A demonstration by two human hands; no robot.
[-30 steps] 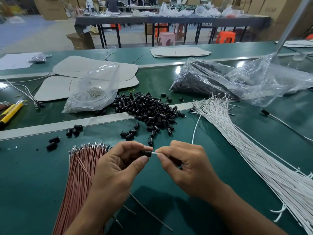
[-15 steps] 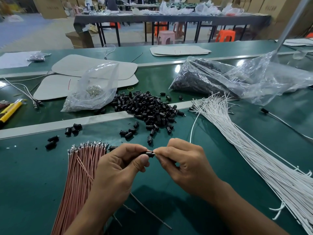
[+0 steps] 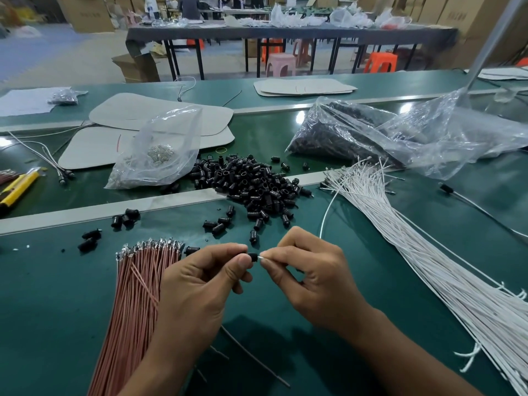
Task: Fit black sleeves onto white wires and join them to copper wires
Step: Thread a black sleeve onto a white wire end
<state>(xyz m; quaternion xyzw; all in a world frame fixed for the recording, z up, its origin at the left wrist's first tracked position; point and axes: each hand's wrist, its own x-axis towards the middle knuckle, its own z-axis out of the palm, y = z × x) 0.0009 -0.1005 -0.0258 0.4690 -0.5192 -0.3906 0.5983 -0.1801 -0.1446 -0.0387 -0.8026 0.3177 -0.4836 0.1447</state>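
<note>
Your left hand (image 3: 200, 284) pinches one black sleeve (image 3: 253, 257) between thumb and first finger. Your fingers hide most of it, so only its right end shows. Your right hand (image 3: 311, 281) pinches a white wire (image 3: 261, 256) close to its tip, and the tip meets the open end of the sleeve. You cannot tell how far in it goes. The rest of that wire is hidden inside your curled right fingers.

A thin grey wire (image 3: 257, 364) comes out from under your left hand, and it is hard to say what it is. The copper wires (image 3: 137, 295) lie just left of your left hand; your left arm covers some of them, and the bottom edge cuts them off. The bundle of white wires (image 3: 414, 252) lies to the right of your right hand and runs off the corner.

The sleeve and wire tip sit between your two hands, just above the green table (image 3: 43, 310). The pile of black sleeves (image 3: 251, 184) lies just beyond your fingertips. Beyond your left hand is a clear bag (image 3: 160, 155) of small shiny bits, too small to make out.
</note>
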